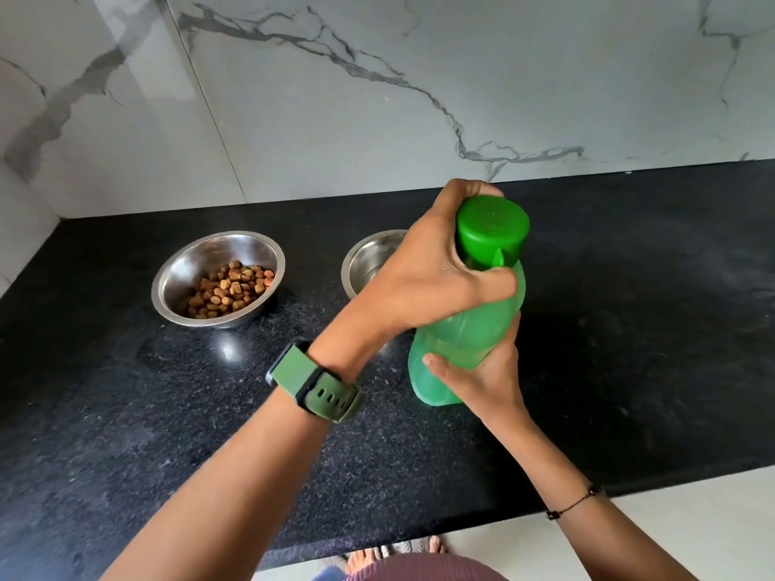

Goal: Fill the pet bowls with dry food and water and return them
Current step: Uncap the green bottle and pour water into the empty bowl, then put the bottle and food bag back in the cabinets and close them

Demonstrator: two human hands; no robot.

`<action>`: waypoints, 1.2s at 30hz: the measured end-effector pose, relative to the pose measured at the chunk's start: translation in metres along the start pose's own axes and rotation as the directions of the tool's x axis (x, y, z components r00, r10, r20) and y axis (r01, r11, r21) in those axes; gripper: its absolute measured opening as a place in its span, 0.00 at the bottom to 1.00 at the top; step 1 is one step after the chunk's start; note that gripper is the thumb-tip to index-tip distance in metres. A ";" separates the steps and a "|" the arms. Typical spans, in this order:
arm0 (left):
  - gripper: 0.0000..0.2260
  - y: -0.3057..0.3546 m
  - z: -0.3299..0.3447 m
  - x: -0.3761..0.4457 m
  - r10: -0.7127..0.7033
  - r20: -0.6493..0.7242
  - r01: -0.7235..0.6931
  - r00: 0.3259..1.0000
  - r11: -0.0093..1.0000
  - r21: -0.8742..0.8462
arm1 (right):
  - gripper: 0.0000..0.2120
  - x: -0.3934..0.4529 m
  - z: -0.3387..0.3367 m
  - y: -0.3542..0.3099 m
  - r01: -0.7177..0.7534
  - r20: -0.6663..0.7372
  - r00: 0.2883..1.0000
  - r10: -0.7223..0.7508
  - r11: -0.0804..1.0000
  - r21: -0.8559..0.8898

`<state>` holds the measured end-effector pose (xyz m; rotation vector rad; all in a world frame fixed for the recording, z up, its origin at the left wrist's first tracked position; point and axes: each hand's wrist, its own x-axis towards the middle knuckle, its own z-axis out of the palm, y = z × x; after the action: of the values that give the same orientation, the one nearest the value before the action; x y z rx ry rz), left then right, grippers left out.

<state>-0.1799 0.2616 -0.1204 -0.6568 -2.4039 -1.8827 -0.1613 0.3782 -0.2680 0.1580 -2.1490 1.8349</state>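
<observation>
Left hand [432,283]: wrapped around the neck of the green bottle [465,329], fingers curled against the cap [492,226]; green watch [312,381] on the wrist.
Right hand [478,371]: closed on the lower body of the bottle, thumb [436,364] pressed on its front.
Green bottle: upright, cap on, gripped by both hands over the black countertop [167,413].
Left bowl [218,278]: steel, resting on the countertop, holding brown dry food [228,289].
Right bowl [369,257]: steel, just behind the left hand, partly hidden; contents impossible to tell.
Backdrop: white marble wall [377,98] behind the countertop.
</observation>
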 end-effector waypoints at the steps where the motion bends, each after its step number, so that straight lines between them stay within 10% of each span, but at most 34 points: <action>1: 0.24 -0.001 -0.001 0.001 0.005 0.007 -0.005 1.000 1.000 -0.015 | 0.43 0.000 0.002 -0.002 0.012 -0.012 1.000 -0.012 1.000 -0.011; 12: 0.28 -0.005 -0.003 0.000 0.028 0.092 -0.021 0.995 0.997 -0.076 | 0.42 0.005 -0.010 -0.004 -0.006 0.066 0.998 0.010 0.998 -0.061; 17: 0.49 -0.037 -0.012 -0.025 -0.136 0.255 0.166 0.957 0.981 -0.100 | 0.46 0.011 -0.021 -0.006 -0.017 0.155 0.987 0.028 0.997 -0.076; 21: 0.33 -0.050 -0.015 -0.033 -0.267 0.294 0.318 0.918 0.938 -0.139 | 0.41 0.019 -0.023 -0.019 -0.025 0.191 0.981 0.043 0.995 -0.091; 36: 0.13 0.172 -0.073 0.045 0.223 0.128 -0.216 0.966 0.974 -0.061 | 0.38 0.128 -0.073 -0.246 0.282 0.192 0.913 -0.361 0.896 0.344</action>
<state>-0.1811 0.2394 0.0702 -1.0381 -2.2544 -1.8628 -0.2011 0.4221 0.0125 0.8126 -1.8203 2.0158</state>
